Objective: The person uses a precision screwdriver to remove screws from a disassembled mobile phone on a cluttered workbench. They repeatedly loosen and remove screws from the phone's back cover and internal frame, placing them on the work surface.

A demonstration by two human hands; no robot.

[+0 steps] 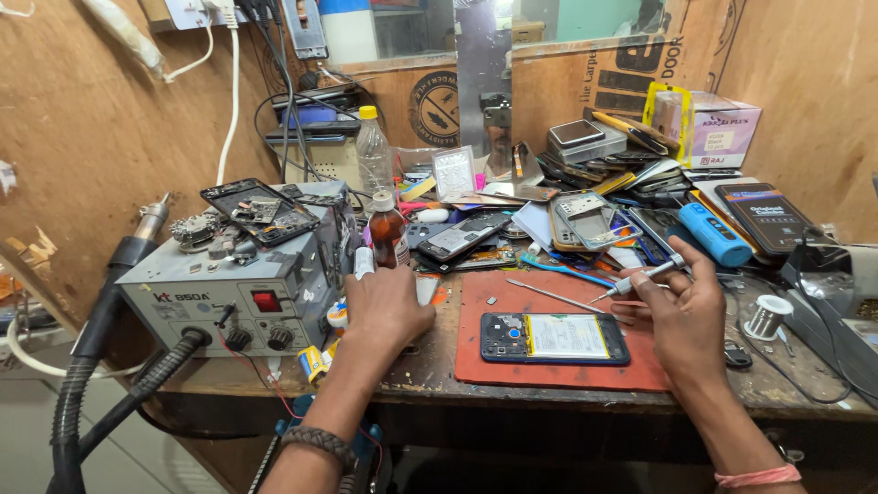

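Observation:
An opened smartphone (555, 338) with its back off lies flat on a red work mat (476, 361), its white battery showing. My right hand (681, 316) is just right of the phone and holds a small silver screwdriver (640, 277), tip pointing left above the mat. Metal tweezers (549, 295) lie on the mat beyond the phone. My left hand (384, 306) rests knuckles-up on the bench left of the mat, fingers curled over something small that I cannot make out, near a white tube (364, 262) and a brown bottle (388, 233).
A grey hot-air rework station (229, 293) with black hoses stands at the left with a stripped phone frame (261, 210) on top. Several phones, frames and boxes crowd the back of the bench. A blue cylinder (715, 234), a solder spool (766, 316) and a clear plastic bottle (373, 155) are nearby.

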